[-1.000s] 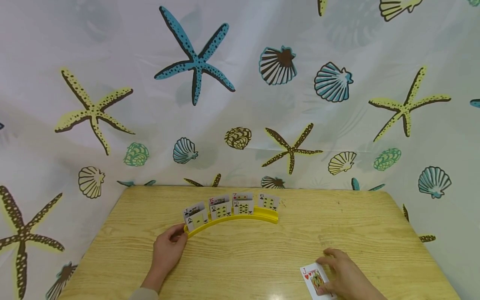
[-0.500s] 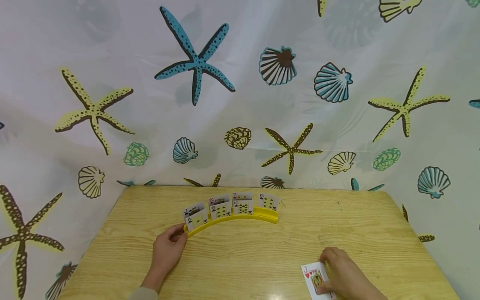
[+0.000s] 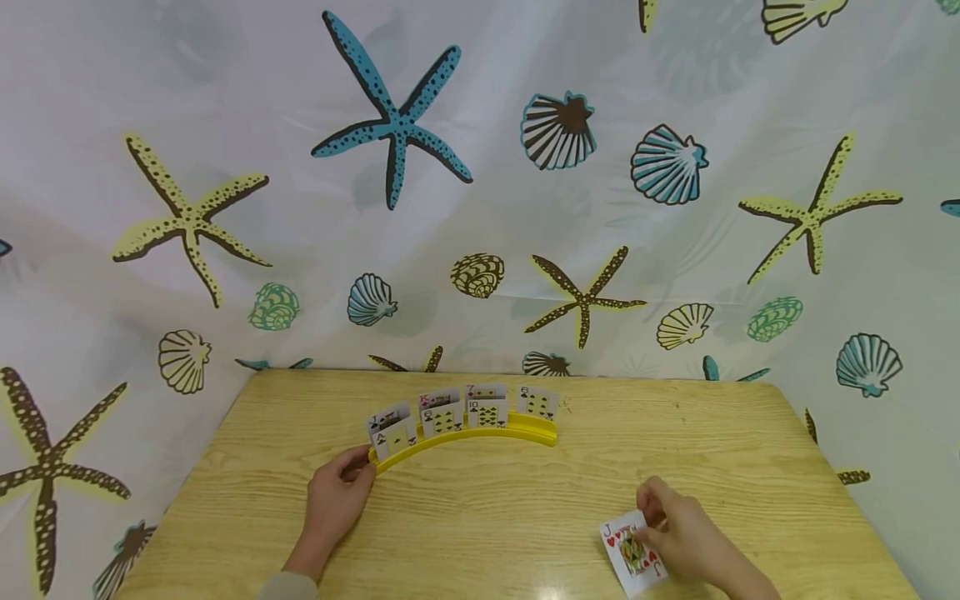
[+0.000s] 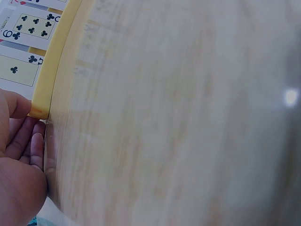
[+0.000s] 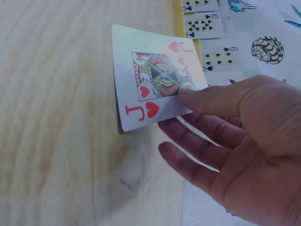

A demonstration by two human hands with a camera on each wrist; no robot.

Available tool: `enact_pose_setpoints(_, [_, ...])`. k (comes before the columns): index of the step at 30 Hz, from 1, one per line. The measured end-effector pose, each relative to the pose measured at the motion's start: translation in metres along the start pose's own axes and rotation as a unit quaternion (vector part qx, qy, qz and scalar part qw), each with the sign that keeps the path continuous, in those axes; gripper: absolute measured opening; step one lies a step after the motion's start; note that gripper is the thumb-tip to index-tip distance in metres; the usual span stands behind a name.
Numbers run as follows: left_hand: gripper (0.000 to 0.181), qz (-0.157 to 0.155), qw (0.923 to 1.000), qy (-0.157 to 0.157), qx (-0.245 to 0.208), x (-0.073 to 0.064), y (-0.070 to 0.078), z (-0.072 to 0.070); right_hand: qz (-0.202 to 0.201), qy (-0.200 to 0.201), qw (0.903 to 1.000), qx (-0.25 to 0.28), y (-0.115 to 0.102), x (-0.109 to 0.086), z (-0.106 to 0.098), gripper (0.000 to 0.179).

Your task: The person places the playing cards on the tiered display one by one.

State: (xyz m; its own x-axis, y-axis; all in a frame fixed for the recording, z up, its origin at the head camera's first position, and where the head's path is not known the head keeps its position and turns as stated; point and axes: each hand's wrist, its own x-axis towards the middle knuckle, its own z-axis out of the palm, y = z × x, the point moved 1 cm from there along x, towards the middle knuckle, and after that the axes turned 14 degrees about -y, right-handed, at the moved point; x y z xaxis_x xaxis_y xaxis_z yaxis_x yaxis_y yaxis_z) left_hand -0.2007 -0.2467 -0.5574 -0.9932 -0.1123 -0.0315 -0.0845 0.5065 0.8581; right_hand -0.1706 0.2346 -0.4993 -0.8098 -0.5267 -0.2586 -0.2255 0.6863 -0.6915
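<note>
My left hand [image 3: 337, 492] pinches the left end of a curved yellow playing-card holder [image 3: 528, 431]; in the left wrist view its thumb [image 4: 18, 104] lies over that end. In the holder's front row stand an ace of clubs [image 3: 396, 440], a six of clubs [image 3: 442, 421] and a black ten [image 3: 487, 414]. At the lower right, my right hand [image 3: 690, 533] holds a jack of hearts [image 3: 624, 546] face up by one edge. The right wrist view shows the thumb on the card's face [image 5: 160, 75], fingers beneath, and the card tilted over the table.
Behind the front row stand a black jack [image 3: 386, 415], a red king [image 3: 437, 398] and a red seven [image 3: 485, 391]. A black six [image 3: 537, 402] stands alone near the holder's right end. A shell-and-starfish curtain [image 3: 480, 183] hangs along the back of the wooden table [image 3: 525, 517].
The jack of hearts lay flat under my right fingers; now it tilts up in that hand's pinch, and the hand has risen slightly. My left hand and the holder stay in place.
</note>
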Motion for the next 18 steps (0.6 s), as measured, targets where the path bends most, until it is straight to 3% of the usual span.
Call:
enact_pose_setpoints(10, [0.033, 0.001, 1.0000, 0.005, 0.004, 0.000, 0.000, 0.000, -0.049, 0.054, 0.9947, 0.072, -0.010, 0.012, -0.011, 0.028])
enact_pose_setpoints(18, [0.033, -0.001, 1.0000, 0.003, 0.009, 0.001, -0.002, 0.000, -0.018, 0.130, 0.9895, 0.061, -0.023, 0.030, -0.009, 0.017])
